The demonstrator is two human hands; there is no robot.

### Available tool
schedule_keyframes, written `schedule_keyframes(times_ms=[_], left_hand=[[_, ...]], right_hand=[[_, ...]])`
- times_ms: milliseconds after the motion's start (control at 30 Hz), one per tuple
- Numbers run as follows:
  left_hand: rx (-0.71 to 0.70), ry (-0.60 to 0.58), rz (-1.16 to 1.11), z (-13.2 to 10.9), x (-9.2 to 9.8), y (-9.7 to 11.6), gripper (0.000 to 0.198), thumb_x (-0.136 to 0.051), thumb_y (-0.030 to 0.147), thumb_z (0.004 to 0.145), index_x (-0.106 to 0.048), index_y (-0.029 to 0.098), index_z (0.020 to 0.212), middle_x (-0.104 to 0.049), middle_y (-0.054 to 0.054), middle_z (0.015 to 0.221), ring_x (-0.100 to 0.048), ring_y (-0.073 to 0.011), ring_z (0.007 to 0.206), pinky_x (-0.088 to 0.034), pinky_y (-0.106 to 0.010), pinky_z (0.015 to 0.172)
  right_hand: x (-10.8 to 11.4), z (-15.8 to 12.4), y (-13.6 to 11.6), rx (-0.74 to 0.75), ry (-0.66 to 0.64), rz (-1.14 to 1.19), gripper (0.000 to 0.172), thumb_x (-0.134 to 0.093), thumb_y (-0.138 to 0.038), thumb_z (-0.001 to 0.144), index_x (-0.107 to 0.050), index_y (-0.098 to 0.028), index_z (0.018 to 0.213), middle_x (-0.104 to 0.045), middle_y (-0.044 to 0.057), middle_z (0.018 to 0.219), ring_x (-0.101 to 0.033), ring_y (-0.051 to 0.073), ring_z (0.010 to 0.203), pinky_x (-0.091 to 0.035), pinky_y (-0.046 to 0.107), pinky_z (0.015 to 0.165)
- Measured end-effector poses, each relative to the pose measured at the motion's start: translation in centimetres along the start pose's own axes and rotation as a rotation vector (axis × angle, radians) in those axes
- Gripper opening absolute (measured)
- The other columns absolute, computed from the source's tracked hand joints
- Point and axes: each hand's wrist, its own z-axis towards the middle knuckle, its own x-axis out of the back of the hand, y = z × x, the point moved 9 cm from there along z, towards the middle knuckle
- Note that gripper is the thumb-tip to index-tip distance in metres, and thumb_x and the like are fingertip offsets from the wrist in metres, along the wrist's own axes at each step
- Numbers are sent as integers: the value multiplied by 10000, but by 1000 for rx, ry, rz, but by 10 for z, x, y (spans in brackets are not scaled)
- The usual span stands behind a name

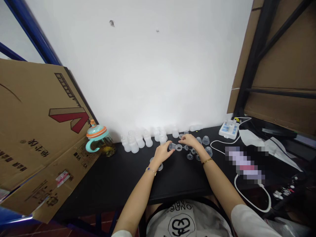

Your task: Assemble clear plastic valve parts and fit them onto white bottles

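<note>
My left hand (162, 152) is closed around a small clear plastic cap (172, 146), held between thumb and fingers. A translucent collar ring (179, 147) lies just right of that cap. Above the ring, my right hand (189, 140) has its fingertips pinched together; what they hold, if anything, is too small to tell. Right of and below this hand lie several clear silicone nipples and rings (190, 156). Clear dome caps (205, 140) stand farther right. Under my left wrist, clear round pieces (160, 167) are partly hidden.
White translucent baby bottles (133, 146) stand along the wall on the black table (133, 174). A teal-lidded jug (100, 138) stands left beside a large cardboard box (37, 131). At right are a power strip (229, 129), white cables and a blurred-out phone-shaped item (244, 163).
</note>
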Motion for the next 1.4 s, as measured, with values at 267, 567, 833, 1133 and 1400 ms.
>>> schedule_keyframes(times_ms=[267,567,833,1133,1400], left_hand=[[20,-44,94,0,-2,1,443,-621,308,908,-526,279,1339,-738,-39,1102,-712,-243,965,-509,-308,828],[9,-108,77,-1,-13,2,494,-598,351,920,-468,261,1388,-676,-67,1230,-685,-250,1038,-516,-330,877],[-30,-139,31,-3,-13,9,370,-519,323,967,-546,270,1333,-705,-54,1172,-685,-235,1041,-521,-328,897],[-66,-110,-15,-3,-17,8,430,-517,343,988,-500,279,1413,-654,-58,1339,-654,-244,1164,-527,-351,951],[-88,-101,27,-2,-19,9,461,-532,214,971,-547,318,1420,-483,-52,1532,-604,-246,1244,-549,-368,963]], right_hand=[[-25,1,4,-28,-126,-45,103,-805,-251,723,-737,-174,723,-725,44,722,-634,159,649,-382,226,566],[-26,-1,0,-24,-120,-61,16,-742,-146,697,-737,-159,704,-692,47,644,-632,162,612,-374,229,544],[-27,3,4,-17,-106,-15,84,-759,-116,687,-705,-168,652,-691,49,633,-652,172,633,-429,227,587],[-30,6,6,7,-102,43,93,-781,-152,683,-697,-178,654,-668,19,585,-584,130,481,-437,219,526],[-19,6,4,8,-30,7,120,-683,-56,706,-694,-172,676,-705,48,679,-633,168,639,-431,232,620]])
